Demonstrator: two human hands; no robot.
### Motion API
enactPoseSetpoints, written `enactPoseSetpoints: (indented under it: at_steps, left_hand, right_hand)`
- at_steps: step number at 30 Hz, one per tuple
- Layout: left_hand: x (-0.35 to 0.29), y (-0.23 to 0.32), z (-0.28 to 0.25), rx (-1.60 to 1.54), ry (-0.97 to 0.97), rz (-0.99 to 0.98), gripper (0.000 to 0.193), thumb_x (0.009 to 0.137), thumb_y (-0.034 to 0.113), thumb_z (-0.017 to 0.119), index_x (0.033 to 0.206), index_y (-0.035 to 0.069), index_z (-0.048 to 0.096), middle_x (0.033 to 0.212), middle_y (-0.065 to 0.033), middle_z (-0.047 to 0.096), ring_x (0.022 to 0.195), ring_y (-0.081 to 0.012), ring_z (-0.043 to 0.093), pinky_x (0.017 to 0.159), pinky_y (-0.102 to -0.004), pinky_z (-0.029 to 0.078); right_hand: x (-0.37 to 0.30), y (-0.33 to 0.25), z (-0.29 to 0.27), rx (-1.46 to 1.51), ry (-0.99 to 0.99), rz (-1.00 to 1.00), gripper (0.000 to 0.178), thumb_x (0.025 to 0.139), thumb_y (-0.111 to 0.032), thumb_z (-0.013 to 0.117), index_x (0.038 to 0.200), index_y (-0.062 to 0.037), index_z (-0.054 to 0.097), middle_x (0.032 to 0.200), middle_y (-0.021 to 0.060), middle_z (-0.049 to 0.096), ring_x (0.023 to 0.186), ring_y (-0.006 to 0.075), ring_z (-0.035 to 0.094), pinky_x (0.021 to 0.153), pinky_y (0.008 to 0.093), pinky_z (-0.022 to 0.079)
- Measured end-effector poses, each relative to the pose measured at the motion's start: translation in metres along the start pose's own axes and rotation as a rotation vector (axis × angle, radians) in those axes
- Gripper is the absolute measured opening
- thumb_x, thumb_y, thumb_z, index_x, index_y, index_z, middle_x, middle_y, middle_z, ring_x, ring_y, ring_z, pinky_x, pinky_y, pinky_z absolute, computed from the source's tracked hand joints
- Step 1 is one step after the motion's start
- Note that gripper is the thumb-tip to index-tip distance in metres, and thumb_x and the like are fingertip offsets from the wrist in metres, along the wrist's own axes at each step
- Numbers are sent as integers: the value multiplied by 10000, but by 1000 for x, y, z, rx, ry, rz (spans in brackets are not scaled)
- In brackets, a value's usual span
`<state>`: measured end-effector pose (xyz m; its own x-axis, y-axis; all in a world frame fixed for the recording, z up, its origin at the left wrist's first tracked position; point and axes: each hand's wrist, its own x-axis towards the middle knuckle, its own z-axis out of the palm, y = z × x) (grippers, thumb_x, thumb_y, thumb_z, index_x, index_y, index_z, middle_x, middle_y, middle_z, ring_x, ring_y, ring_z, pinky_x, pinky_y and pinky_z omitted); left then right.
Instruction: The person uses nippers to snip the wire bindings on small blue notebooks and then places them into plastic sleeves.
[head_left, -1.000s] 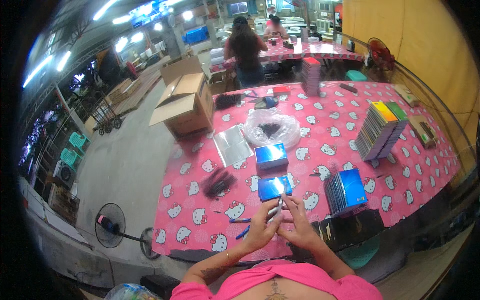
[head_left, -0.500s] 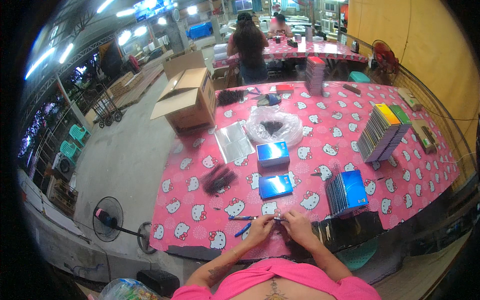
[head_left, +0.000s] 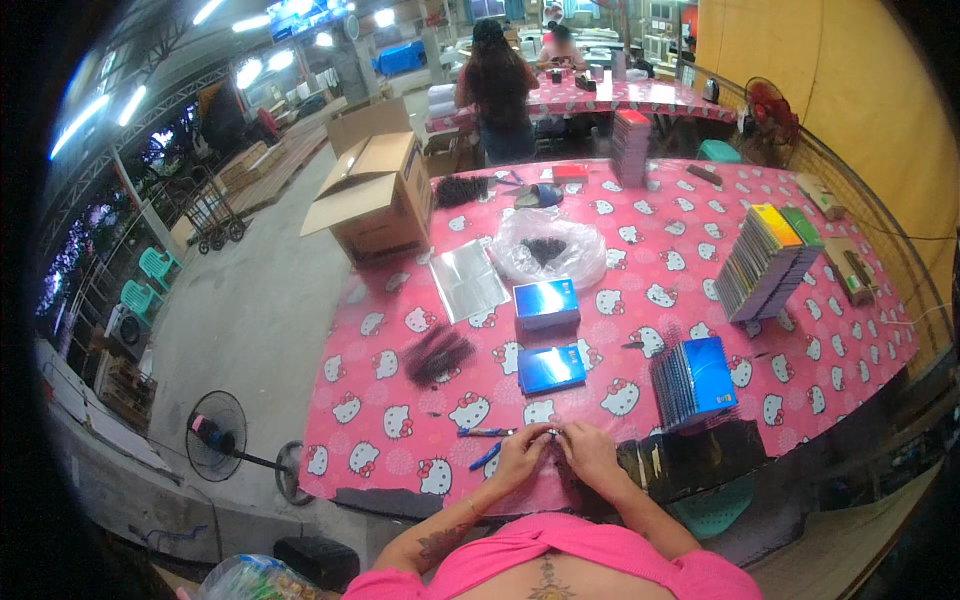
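At the table's near edge my left hand [head_left: 522,453] and my right hand [head_left: 592,454] meet, fingertips closed together. A tiny pale and dark thing [head_left: 553,433] shows between them, too small to name. Beside my left hand lies a blue-handled tool [head_left: 487,457] that looks like pliers, its upper part running to my fingers. Just beyond my hands is a low pile of blue notebooks [head_left: 552,371], with a taller blue pile [head_left: 546,305] behind it. To the right of my right hand stands a stack of spiral-bound blue notebooks [head_left: 706,382].
Black binding coils [head_left: 438,356] lie at left, near a clear plastic sheet [head_left: 469,284] and a plastic bag [head_left: 550,250] holding more coils. An open carton [head_left: 385,200] stands at the far left. Tall notebook stacks [head_left: 765,262] rise at right. Two people are at a farther table [head_left: 640,97].
My right hand has shifted slightly and its fingers have turned a little at the meeting point. The notebooks, coils and blue-handled tool have stayed in place.
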<state>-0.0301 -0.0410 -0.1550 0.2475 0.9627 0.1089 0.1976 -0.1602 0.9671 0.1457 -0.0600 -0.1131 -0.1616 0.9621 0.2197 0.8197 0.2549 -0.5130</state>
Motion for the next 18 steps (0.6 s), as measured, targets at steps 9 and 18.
enactPoseSetpoints:
  at_steps: [9, 18]
  left_hand:
    - [-48, -15, -78, 1081, -42, 160, 584, 926, 353, 635, 1424, 93, 475, 1397, -231, 463, 1289, -454, 435, 1067, -592, 343]
    - [-37, -17, -72, 767, 159, 97, 474, 961, 203, 544, 1410, 60, 493, 1155, -182, 614, 1024, -318, 597, 859, -437, 465]
  right_hand:
    - [14, -3, -8, 109, 26, 64, 245, 910, -227, 663, 1143, -154, 693, 962, 127, 675, 867, 360, 677, 739, 470, 549]
    - [13, 0, -2, 112, 55, 61, 229, 914, -222, 657, 1127, -155, 707, 943, 132, 688, 821, 348, 685, 717, 466, 546]
